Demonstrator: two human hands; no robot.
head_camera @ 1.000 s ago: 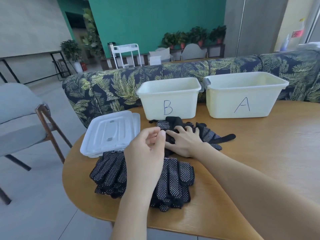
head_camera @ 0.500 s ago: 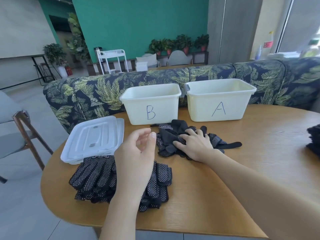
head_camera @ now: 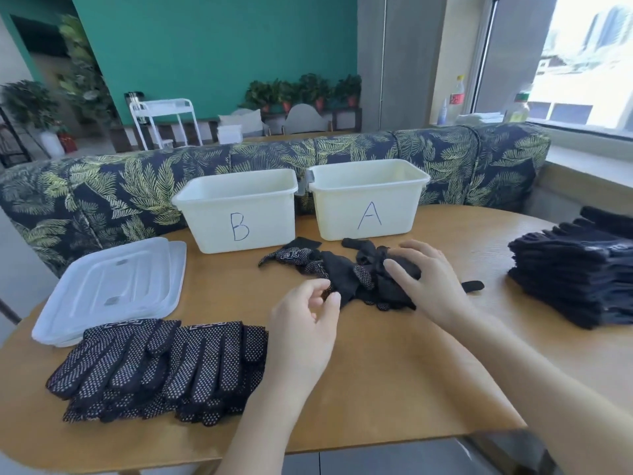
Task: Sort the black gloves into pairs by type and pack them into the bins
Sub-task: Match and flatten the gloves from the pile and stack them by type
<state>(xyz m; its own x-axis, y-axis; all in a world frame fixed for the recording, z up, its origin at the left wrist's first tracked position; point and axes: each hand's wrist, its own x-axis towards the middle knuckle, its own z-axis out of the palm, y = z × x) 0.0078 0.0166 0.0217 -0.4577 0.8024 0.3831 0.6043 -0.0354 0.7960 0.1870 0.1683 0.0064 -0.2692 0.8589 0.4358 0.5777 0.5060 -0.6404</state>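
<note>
Two white bins stand side by side at the table's far edge, bin B on the left and bin A on the right, both open. In front of them lies a loose heap of black gloves, some dotted and some plain. My right hand lies on the heap's right part, its fingers curled over a bunched glove. My left hand is at the heap's near-left edge, thumb and forefinger pinching a glove's edge. Dotted gloves lie stacked at front left. Plain black gloves are stacked at right.
Two white bin lids lie stacked at the left, partly under the dotted stack. A leaf-patterned sofa back runs right behind the bins. The rounded wooden table has bare wood in front of my hands.
The view swung right, bringing the plain glove stack into sight. My left hand went forward from above the dotted stack to the heap's edge. My right hand shifted right and curled over the gloves.
</note>
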